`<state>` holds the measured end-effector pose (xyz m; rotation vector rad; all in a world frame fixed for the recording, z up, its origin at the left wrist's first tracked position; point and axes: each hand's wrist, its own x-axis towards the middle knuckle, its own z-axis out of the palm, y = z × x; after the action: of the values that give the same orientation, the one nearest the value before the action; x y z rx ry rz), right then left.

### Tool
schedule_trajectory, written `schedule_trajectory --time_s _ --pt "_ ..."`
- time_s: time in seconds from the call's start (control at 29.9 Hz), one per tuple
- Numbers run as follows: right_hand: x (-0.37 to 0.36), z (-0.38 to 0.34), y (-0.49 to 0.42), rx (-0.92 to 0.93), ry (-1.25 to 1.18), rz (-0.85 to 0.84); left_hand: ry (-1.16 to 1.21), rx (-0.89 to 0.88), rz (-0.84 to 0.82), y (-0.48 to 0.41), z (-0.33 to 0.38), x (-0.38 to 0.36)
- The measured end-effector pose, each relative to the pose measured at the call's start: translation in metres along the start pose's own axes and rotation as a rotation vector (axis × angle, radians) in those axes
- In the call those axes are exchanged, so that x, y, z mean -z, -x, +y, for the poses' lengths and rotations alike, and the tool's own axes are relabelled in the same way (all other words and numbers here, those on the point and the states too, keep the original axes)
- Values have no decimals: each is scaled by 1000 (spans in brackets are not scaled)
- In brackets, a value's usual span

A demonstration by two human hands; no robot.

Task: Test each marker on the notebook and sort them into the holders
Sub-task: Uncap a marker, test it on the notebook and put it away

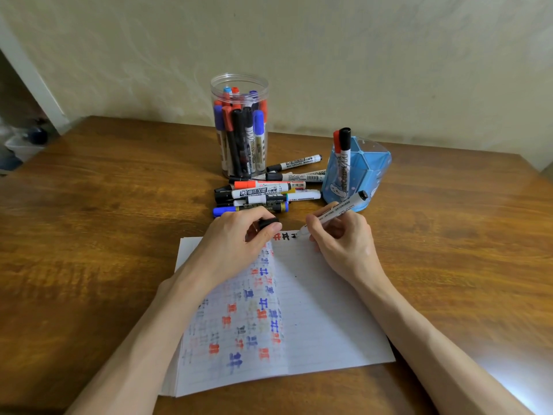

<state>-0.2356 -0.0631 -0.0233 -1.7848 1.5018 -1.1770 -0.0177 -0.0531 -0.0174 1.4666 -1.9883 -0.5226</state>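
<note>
Right hand (344, 244) grips an uncapped marker (347, 206), its tip at the top edge of the notebook (323, 310). Left hand (236, 238) pinches a black cap (267, 223) and rests on the page. Loose markers (263, 193) lie just beyond, between a clear jar (239, 82) packed with markers and a blue holder (368, 169) containing two. All stand on a wooden table (89, 235).

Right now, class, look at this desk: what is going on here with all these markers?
A person is testing markers. Their right grip holds an uncapped marker, its tip on the top edge of the notebook beside red and black marks. The left grip pinches the black cap and rests on the notebook. More markers lie in a loose pile behind the notebook. The clear jar is packed with markers; the blue holder has two, one red, one black.
</note>
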Motion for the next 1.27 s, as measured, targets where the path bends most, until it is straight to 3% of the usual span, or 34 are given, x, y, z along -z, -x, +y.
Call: schedule_trajectory --time_s 0.3,0.54,0.77,1.14,1.27 --pt "2 0 -1 -55 -103 -3 27 -28 38 1 0 0" --pt "1 -2 0 9 -39 -38 22 -34 37 1 -1 1" --pt "1 0 -1 -78 -94 -5 30 -38 38 1 -1 0" --pt "0 2 -1 -51 -20 -20 34 -58 42 -1 0 0" --pt "2 -2 0 -92 -165 2 34 -60 33 -1 -1 0"
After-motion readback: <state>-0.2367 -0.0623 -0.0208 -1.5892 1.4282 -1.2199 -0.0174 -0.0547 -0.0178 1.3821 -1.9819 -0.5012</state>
